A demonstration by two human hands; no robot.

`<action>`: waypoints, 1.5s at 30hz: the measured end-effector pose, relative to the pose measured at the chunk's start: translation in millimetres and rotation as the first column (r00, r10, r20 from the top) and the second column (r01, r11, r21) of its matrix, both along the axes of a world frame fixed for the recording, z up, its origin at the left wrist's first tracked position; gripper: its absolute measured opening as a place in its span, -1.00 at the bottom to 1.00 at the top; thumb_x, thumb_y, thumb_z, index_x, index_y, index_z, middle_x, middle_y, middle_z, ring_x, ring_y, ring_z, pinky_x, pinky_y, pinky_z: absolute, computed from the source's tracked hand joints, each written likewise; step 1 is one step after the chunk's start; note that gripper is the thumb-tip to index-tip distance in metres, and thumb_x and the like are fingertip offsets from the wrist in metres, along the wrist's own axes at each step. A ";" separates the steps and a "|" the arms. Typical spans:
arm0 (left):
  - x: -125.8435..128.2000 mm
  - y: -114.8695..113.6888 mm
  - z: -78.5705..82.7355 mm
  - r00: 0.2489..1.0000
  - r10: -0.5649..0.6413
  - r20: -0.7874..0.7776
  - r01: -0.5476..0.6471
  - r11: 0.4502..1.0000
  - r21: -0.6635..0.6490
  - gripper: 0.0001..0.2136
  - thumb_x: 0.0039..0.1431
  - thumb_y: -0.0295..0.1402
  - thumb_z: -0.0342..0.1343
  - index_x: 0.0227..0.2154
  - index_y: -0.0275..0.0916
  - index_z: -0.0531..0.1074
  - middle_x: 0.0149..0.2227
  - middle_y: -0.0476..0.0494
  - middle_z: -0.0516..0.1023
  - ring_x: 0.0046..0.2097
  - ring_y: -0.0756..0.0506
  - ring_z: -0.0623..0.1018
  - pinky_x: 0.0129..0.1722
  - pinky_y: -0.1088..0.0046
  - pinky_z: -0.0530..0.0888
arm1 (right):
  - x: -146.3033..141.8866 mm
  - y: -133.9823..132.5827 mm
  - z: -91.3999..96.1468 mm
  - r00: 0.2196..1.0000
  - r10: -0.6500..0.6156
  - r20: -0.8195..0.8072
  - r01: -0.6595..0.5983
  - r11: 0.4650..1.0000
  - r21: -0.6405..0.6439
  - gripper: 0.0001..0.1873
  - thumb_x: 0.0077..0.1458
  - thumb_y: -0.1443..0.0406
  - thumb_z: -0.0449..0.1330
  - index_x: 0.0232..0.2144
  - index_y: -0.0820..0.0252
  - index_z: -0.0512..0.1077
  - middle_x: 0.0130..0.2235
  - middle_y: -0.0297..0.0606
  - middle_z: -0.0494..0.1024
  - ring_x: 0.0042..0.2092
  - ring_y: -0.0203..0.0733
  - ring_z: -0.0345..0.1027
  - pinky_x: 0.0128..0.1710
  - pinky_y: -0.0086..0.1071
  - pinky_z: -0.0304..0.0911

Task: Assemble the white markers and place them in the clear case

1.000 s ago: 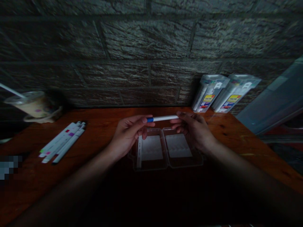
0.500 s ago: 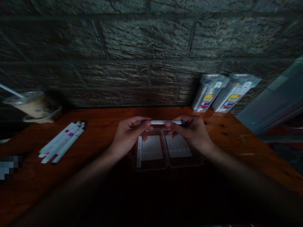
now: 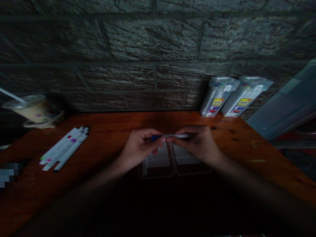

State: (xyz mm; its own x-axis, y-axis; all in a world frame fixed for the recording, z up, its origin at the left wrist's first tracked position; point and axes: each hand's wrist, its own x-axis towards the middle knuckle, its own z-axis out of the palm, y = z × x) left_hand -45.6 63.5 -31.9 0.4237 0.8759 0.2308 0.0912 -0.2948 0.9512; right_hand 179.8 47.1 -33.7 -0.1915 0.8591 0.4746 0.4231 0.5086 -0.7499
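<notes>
Between my hands, a white marker (image 3: 183, 135) lies roughly level above an open clear plastic case. My left hand (image 3: 142, 144) pinches its blue cap (image 3: 156, 137) between thumb and fingers. The white barrel is gripped by my right hand (image 3: 198, 141). Both thumb tips nearly meet at the middle, where a thin pale section shows; whether the cap is off the barrel I cannot tell. Below, the clear case (image 3: 174, 172) is spread open on the wooden table, with white sheets inside both halves. My hands hide its far part.
Several white markers (image 3: 66, 146) lie in a bundle at the left. Behind them stands a plastic drink cup (image 3: 32, 110) with a straw. Two clear marker boxes (image 3: 213, 98) lean on the brick wall (image 3: 153, 42) at the back right. The wooden table (image 3: 106, 123) runs to the wall.
My hands have come closer together and slightly lower, thumbs now nearly touching. My right hand has moved from the marker's right end toward its left. Less of the case shows.
</notes>
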 end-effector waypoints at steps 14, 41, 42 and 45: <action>-1.6 -2.9 -0.1 0.997 -0.059 -0.055 0.064 0.994 0.084 -0.86 0.30 -0.35 0.22 -0.24 -0.30 0.62 -0.40 -0.07 0.63 -0.51 0.08 0.56 -0.51 0.66 0.46 | -1.6 -1.4 6.5 0.996 -0.072 0.062 0.073 0.997 -0.016 -0.54 0.01 -0.06 0.47 -0.50 0.23 0.58 -0.54 -0.33 0.52 -0.53 -0.32 0.28 -0.55 -0.42 0.08; -7.3 12.0 -3.0 0.974 0.100 0.205 -0.081 0.991 -0.103 -0.84 0.25 -0.26 0.31 -0.27 -0.27 0.61 -0.55 0.04 0.47 -0.58 0.08 0.40 -0.57 0.56 0.31 | -2.3 6.3 11.4 0.832 0.011 -0.555 -0.169 0.957 -0.234 -0.81 0.12 0.16 0.46 -0.24 0.11 0.68 -0.42 -0.33 0.66 -0.56 -0.38 0.32 -0.60 -0.47 0.23; -7.6 12.7 -3.7 0.972 0.097 0.215 -0.076 0.991 -0.107 -0.84 0.25 -0.26 0.30 -0.28 -0.27 0.61 -0.56 0.05 0.46 -0.58 0.08 0.39 -0.56 0.56 0.31 | -2.7 6.1 12.1 0.821 0.010 -0.571 -0.176 0.955 -0.237 -0.82 0.13 0.17 0.45 -0.24 0.11 0.68 -0.41 -0.32 0.66 -0.55 -0.38 0.33 -0.60 -0.47 0.24; -7.4 13.1 -2.9 0.965 0.104 0.239 -0.077 0.990 -0.121 -0.83 0.25 -0.26 0.30 -0.36 -0.27 0.58 -0.57 0.05 0.44 -0.58 0.09 0.38 -0.58 0.56 0.30 | -4.4 4.9 15.0 0.790 0.009 -0.614 -0.197 0.951 -0.239 -0.81 0.13 0.17 0.44 -0.23 0.11 0.68 -0.40 -0.31 0.67 -0.54 -0.36 0.34 -0.60 -0.47 0.25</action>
